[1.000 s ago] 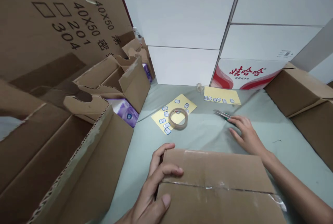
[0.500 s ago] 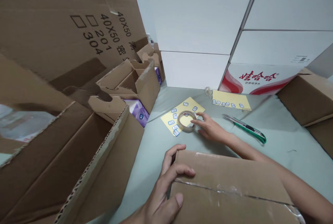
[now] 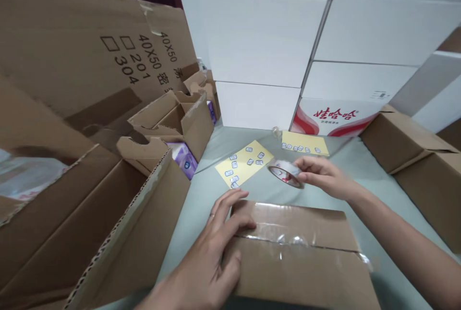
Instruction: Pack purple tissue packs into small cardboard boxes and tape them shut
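The right hand grips a clear packing-tape roll at frame centre, tilted, its hole facing lower left. The open left hand rests, fingers spread, on a brown cardboard box at bottom centre, its taped seam running left to right.

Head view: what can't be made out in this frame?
Head view:
- Printing on the small labels on the yellow sheet: too small to read.
- Purple package: partly hidden by cardboard flaps.
- Tape roll: partly covered by the right hand.
- Cardboard box: near end cut off by the bottom edge.
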A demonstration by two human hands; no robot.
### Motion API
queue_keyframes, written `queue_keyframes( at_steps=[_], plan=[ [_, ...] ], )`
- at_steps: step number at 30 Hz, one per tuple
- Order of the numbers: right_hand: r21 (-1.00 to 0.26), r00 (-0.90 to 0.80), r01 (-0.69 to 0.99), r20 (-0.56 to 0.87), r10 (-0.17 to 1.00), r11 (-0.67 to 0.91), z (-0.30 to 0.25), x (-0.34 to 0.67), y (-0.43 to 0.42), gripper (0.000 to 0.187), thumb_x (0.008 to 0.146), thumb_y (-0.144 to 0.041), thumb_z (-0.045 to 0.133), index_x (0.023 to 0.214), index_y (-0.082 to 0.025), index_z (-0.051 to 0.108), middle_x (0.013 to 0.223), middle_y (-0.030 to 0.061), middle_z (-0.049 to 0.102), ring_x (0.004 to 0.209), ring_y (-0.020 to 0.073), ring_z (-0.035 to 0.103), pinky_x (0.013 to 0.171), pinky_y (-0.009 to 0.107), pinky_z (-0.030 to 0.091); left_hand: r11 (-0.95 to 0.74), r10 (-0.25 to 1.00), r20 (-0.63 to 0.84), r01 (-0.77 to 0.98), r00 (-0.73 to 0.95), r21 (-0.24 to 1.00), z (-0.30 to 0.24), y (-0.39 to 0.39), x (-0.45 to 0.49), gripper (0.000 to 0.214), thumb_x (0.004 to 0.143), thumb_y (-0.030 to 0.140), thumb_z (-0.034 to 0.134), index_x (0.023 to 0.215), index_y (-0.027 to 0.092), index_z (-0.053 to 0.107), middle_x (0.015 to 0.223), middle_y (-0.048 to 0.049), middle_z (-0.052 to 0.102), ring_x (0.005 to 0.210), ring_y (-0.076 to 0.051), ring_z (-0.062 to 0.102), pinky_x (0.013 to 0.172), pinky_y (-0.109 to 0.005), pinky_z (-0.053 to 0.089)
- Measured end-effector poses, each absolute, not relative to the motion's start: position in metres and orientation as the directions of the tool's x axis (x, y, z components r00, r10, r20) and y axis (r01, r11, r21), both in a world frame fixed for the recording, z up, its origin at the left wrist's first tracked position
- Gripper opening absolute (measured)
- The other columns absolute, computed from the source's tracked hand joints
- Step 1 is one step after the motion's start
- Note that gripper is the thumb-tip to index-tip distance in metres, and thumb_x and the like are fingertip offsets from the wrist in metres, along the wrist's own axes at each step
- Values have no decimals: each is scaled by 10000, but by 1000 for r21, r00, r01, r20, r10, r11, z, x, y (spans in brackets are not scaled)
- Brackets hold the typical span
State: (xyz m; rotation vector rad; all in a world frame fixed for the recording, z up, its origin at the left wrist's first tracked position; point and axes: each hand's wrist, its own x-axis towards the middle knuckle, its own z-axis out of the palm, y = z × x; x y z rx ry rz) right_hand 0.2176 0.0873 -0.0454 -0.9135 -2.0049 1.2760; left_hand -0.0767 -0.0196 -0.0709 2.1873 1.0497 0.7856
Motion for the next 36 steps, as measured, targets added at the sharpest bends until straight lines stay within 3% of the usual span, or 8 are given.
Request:
queue_keyframes(
  at_steps=[3,8,12,19,23,26,31,36],
  plan=[
    [-967,-567,119,122,815,227,-21,230,59,327,900,-502,634,951,-179,630,830,46,667,672,117,576,639,265,500,-616,754,223,548,618,566,-55,-14,-68,323,820,136,472,1127,237,466,1480,-137,374,1441,-334,280,1160,-692,202],
    [-994,-556,-51,104,824,92,-6,237,26,306,872,-476,691,954,-182,665,859,57,691,755,140,621,682,265,493,-593,763,162,576,626,563,-43,-10,-54,219,854,196,435,1070,187,474,1349,-192,509,1335,-323,442,1068,-615,430],
    [-989,-578,-133,126,806,59,-3,236,9,290,875,-475,686,927,-189,681,825,44,671,760,144,615,696,271,476,-605,781,187,648,595,463,-40,-18,-47,210,861,185,423,1045,174,523,1346,-186,535,1340,-337,457,1135,-689,299],
    [-963,-538,-269,129,833,-25,-13,207,-21,217,892,-436,666,950,-228,690,870,30,630,855,145,590,798,266,465,-635,766,371,709,525,308,-47,-27,-22,738,792,66,405,1484,-36,170,1534,-303,350,1464,-349,325,1175,-610,317],
    [-961,-526,-274,167,834,20,-19,201,-34,202,928,-422,610,1008,-253,687,923,34,617,923,157,581,847,268,471,-628,777,235,744,583,228,-50,-25,-15,512,829,93,425,1317,-53,476,1429,-320,488,1381,-420,436,1164,-662,284],
    [-954,-451,-277,236,861,116,-20,206,-39,177,937,-381,600,1050,-272,682,990,38,617,1006,177,585,932,297,477,-646,758,166,693,630,320,-48,-27,-16,488,844,60,400,1312,-21,514,1451,-282,485,1397,-394,425,1164,-603,338],
    [-974,-425,-212,167,890,82,-30,191,-43,179,902,-320,661,1078,-284,659,1044,29,630,1025,182,613,921,288,504,-551,817,271,550,509,628,-44,-33,-17,751,887,194,498,1528,54,131,1597,-242,264,1503,-315,246,1176,-573,341],
    [-978,-389,-93,206,898,184,-27,170,-51,151,880,-340,688,1004,-261,658,975,27,696,915,172,661,840,269,536,-565,786,306,425,537,707,-44,-33,-11,372,830,66,499,1184,179,524,1587,-165,306,1498,-301,259,1166,-557,344]
  ],
)
